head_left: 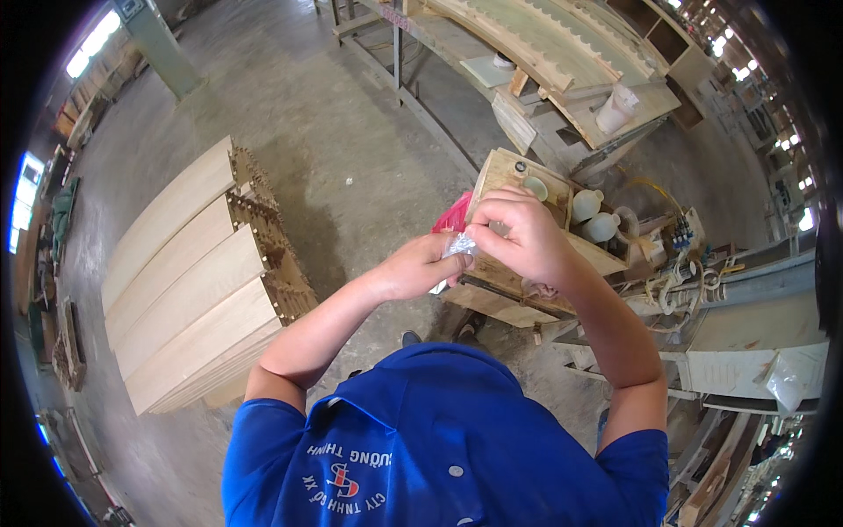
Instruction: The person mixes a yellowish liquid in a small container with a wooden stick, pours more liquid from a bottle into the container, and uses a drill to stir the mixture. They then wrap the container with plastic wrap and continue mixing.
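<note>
In front of my chest, both hands meet at a small, crinkled, silvery-clear wrapper (460, 246). My left hand (420, 266) is closed around its lower part, and a white bit pokes out below the fingers. The fingertips of my right hand (514, 230) pinch its upper end. Whatever the wrapper contains is too small to make out. Just beyond the hands a pink-red plastic bag (453, 213) hangs by a wooden box (502, 167), partly covered by my right hand.
To the left stands a stack of pale wooden boards (189, 290) with notched ends. White plastic bottles (601, 227) sit in the box on the right, near hoses and a machine (746, 351). Ahead is a workbench (562, 97) with scalloped wooden strips and a whitish container (617, 109).
</note>
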### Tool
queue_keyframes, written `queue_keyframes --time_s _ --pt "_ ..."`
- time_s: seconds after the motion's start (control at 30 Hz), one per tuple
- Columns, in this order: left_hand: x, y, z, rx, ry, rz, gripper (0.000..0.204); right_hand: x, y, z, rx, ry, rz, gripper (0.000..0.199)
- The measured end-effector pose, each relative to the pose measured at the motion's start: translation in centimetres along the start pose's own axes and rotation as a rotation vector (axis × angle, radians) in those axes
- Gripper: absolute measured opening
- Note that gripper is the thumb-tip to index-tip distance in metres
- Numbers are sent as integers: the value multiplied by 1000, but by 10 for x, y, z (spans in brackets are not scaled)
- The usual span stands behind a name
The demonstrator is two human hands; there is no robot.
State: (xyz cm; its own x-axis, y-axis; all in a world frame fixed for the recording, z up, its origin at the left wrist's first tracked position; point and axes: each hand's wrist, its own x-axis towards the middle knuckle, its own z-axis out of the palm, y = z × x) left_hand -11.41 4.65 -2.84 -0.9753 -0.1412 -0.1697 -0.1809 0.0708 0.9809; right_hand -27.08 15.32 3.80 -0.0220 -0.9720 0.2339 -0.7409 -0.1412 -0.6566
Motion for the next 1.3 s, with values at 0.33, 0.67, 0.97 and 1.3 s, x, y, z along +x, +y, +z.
queue_keyframes --time_s 0.33,0.67,0.97,1.3 --pt "5 -5 -1 -29 -229 -7 22 -2 4 2 -431 -117 -316 25" --pt "4 2 -16 -501 -720 -308 16 -25 -13 4 -527 -270 -645 22" --pt "-7 19 5 784 -214 221 17 -54 16 32 565 -313 335 14" --pt "-6 25 -6 410 -229 16 20 -55 -20 -40 -107 192 -142 32"
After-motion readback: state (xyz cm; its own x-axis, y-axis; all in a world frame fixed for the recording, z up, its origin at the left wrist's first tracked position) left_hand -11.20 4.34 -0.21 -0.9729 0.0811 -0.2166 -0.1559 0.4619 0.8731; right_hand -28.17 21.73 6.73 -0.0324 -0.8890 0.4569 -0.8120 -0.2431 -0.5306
